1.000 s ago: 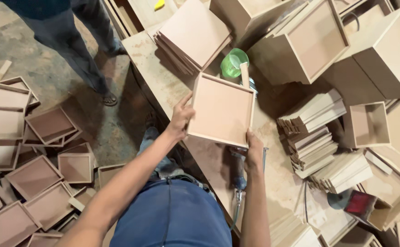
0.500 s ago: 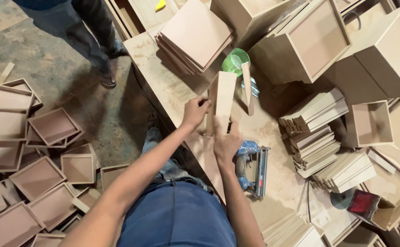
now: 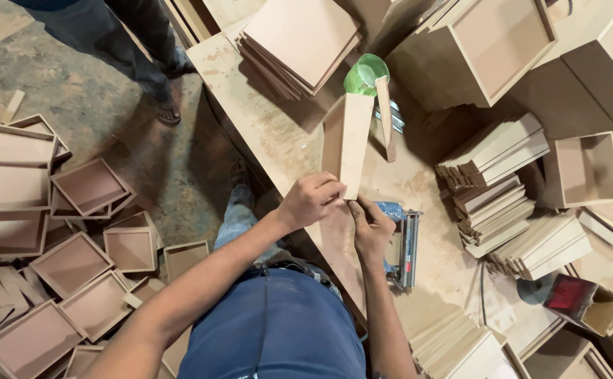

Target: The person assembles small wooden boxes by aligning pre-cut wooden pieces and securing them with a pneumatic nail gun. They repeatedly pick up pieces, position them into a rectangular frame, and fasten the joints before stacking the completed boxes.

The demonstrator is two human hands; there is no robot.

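I hold a shallow wooden box frame [image 3: 348,140] on edge over the workbench [image 3: 271,133], so only its narrow side faces me. My left hand [image 3: 309,199] grips its near corner from the left. My right hand [image 3: 371,228] pinches the same lower end from the right. A blue nail gun [image 3: 401,242] lies on the bench just right of my right hand. A green cup [image 3: 365,74] and a loose wooden strip [image 3: 385,116] sit beyond the frame.
Stacks of flat panels [image 3: 299,42] and cut slats [image 3: 496,182] crowd the bench, with large boxes [image 3: 489,49] behind. Several finished trays [image 3: 75,260] lie on the floor at left. Another person's legs [image 3: 138,49] stand at the upper left. A red container [image 3: 573,298] sits at right.
The frame went from lying flat, face up, to standing on edge. Both my hands slid down to its near end, uncovering the nail gun.
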